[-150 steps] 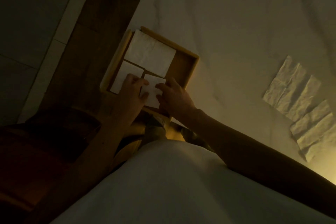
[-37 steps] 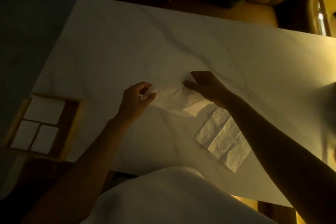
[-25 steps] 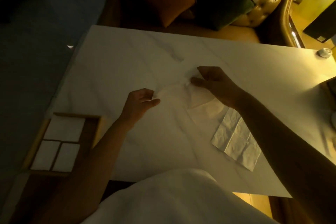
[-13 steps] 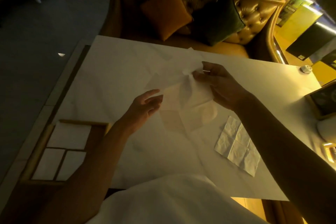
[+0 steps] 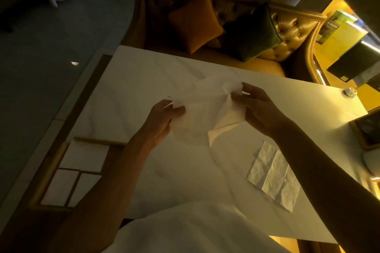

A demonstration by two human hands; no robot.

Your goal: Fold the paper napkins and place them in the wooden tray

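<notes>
Step in hand, by judgement: opening out one napkin before folding.

- Left hand: pinching the napkin's left edge between thumb and fingers.
- Right hand: pinching the upper right corner, bunched at the fingertips.
- Napkin: held in the air above the table, slack between the two grips, one flap hanging down below the right hand.
- Second napkin: flat and creased on the table, just beside the right forearm, unfolded.
- Wooden tray: at the near left edge of the table, well apart from both hands, holding three folded white squares; free space inside partly hidden by the left forearm.

Recommended handling:
1. Draw the two grips apart gently; thin paper likely to tear under a sharp pull.
2. Shake out the bunched corner until flat.
3. Lay on a bare part of the table, clear of the second napkin.
4. Match edge to edge, then press the crease with flat fingertips.
5. Fold down to about the size of the squares already in the tray.

Writing and labels: none legible. Print on objects at the far right too dim and small to read.
</notes>
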